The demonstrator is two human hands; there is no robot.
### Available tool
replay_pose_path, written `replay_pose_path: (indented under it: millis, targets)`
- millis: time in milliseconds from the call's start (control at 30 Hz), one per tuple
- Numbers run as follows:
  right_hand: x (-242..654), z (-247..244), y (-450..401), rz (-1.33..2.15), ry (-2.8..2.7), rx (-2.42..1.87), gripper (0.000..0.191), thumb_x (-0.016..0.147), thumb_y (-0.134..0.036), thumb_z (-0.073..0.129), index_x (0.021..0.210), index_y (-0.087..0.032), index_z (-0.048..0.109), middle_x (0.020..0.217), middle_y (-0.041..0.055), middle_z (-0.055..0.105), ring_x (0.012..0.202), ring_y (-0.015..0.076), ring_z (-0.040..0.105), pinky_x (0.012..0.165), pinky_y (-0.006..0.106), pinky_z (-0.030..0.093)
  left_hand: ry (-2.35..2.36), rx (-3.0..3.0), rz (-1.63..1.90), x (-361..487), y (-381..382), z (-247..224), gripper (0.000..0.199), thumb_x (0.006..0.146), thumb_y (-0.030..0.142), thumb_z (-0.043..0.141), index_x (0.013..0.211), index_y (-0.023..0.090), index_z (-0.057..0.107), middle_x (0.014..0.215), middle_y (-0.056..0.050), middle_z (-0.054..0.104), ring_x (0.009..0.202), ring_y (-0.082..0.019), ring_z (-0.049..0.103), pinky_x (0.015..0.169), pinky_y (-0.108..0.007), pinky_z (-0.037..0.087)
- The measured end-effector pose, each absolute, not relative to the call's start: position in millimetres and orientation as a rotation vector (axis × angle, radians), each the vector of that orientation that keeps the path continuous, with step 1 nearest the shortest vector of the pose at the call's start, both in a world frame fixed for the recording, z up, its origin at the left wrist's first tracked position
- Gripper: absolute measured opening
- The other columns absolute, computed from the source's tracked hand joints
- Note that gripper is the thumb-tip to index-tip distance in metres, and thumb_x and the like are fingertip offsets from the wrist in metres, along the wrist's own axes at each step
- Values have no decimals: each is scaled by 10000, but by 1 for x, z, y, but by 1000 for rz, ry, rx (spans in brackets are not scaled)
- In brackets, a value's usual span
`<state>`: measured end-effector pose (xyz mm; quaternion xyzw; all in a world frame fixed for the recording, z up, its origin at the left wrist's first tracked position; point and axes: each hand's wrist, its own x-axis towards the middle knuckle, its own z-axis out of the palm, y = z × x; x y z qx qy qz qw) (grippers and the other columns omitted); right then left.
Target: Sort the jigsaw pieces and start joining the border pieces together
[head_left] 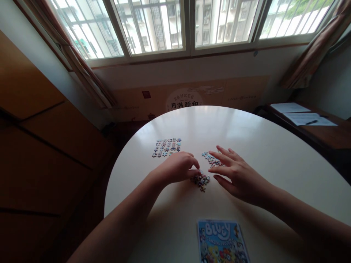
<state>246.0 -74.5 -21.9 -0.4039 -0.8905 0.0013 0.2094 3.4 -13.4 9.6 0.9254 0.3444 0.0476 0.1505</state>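
At a round, glossy white bench (263, 146), our left hand (181, 166) bends over a small heap of multicoloured cardboard jigsaw pieces (201, 180), thumb and forefinger nearly together; we cannot tell whether they grip a piece. Our right hand (233, 170) is spread wide beside it, fingers over a second, paler pile of jigsaw pieces (210, 159). Beyond our left hand, separate pieces lie in rows (166, 147). Nearest us lies a flat blue rectangular "Bluey" picture (222, 241).
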Motion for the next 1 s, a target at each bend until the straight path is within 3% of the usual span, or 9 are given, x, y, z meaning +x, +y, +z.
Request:
replay_pose_path:
  millis: [233, 567, 733, 900, 1000]
  targets:
    - [246, -20, -75, 18, -2429, -1117, 243, 932, -181, 592, 1082, -280, 755, 1458, 90, 567, 1448, 376, 384, 1115, 661, 363, 1093, 2564, 138, 7, -13, 1, 147, 825, 301, 709, 934, 252, 794, 907, -38, 739, 827, -205, 650, 747, -310, 458]
    - [243, -24, -73, 0, -2483, -1147, 223, 923, -200, 611, 1074, -280, 756, 1467, 91, 560, 1444, 394, 383, 1108, 680, 357, 1241, 2268, 125, 14, -11, -2, 135, 769, 274, 695, 860, 230, 784, 751, 7, 687, 668, -145, 586, 578, -246, 392]
    - [236, -31, -72, -1, -2483, -1160, 227, 931, -205, 606, 1093, -274, 750, 1467, 100, 559, 1449, 397, 372, 1113, 683, 349, 1266, 2290, 131, 16, -12, 2, 140, 775, 229, 684, 871, 222, 786, 772, 1, 691, 709, -155, 606, 632, -255, 426]
    - [235, -34, -71, -15, -2459, -1166, 244, 926, -189, 612, 1107, -283, 745, 1467, 95, 559, 1451, 386, 374, 1116, 685, 347, 1304, 2462, 251, 14, -12, 3, 182, 842, 244, 682, 996, 237, 779, 926, -33, 717, 852, -197, 637, 799, -314, 472]
    - [236, -34, -71, -21, -2443, -1164, 243, 919, -180, 616, 1093, -286, 748, 1453, 90, 572, 1446, 385, 383, 1111, 687, 354, 1266, 2493, 213, 14, -15, 3, 203, 861, 298, 684, 1035, 260, 781, 1006, -38, 715, 882, -205, 650, 819, -328, 491]
